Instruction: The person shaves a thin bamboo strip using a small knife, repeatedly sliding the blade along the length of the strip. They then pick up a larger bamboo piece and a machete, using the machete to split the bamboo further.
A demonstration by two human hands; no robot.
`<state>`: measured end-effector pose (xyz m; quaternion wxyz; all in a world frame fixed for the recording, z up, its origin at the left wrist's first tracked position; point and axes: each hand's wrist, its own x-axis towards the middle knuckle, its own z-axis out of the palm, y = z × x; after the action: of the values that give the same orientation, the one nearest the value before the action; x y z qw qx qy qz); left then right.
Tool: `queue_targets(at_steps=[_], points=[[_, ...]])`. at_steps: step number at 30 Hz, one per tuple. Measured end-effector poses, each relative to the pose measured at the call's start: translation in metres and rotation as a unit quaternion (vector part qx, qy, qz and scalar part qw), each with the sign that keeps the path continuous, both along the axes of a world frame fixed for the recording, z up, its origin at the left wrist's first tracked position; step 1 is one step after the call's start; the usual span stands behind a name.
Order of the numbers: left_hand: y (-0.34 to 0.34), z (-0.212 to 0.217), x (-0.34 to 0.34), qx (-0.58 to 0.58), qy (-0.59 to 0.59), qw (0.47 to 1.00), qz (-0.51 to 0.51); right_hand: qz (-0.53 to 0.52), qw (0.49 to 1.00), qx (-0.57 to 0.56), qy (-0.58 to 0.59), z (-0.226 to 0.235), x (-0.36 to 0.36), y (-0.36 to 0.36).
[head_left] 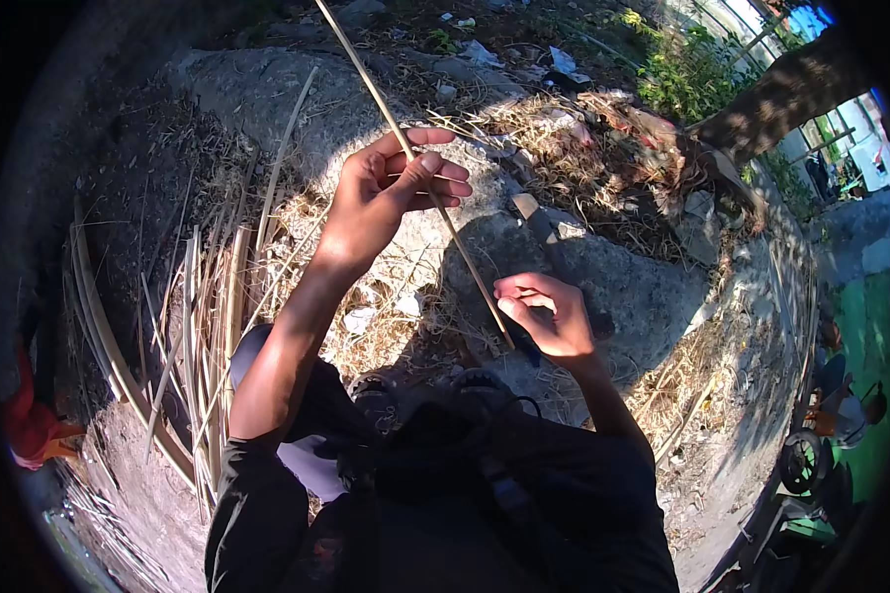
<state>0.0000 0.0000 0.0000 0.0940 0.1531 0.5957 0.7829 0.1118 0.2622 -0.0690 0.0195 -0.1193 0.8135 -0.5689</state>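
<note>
Bamboo strip [435, 193], long, thin and pale, ran diagonally from the upper middle of the view down to the lower centre, held in the air above a large grey rock [623, 287] strewn with dry straw. Beneath and to the left of the rock lay a bundle of split bamboo slats [203, 326], curved and stacked roughly side by side on the ground. Green weeds [692, 59] and scattered litter [564, 61] occupied the far ground beyond the rock. Of the hands, the left hand [391, 193] was raised and sunlit, its fingers curled and its thumb pressed over the strip, pinching it partway along its length. The right hand [549, 316], lower and in shadow, was closed with its fingertips drawn together at the strip's lower end; a small dark object showed just below it, too unclear to identify.
</note>
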Motion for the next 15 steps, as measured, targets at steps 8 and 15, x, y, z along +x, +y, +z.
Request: queue_targets(at_steps=[8, 15], points=[[0.006, 0.0, 0.003, -0.01, -0.002, 1.0, 0.004, 0.029, 0.999, 0.003, -0.03, -0.002, 0.002, 0.001], [0.008, -0.003, 0.003, 0.002, -0.011, 1.0, -0.003, 0.026, 0.999, 0.04, -0.024, -0.004, 0.002, -0.007]])
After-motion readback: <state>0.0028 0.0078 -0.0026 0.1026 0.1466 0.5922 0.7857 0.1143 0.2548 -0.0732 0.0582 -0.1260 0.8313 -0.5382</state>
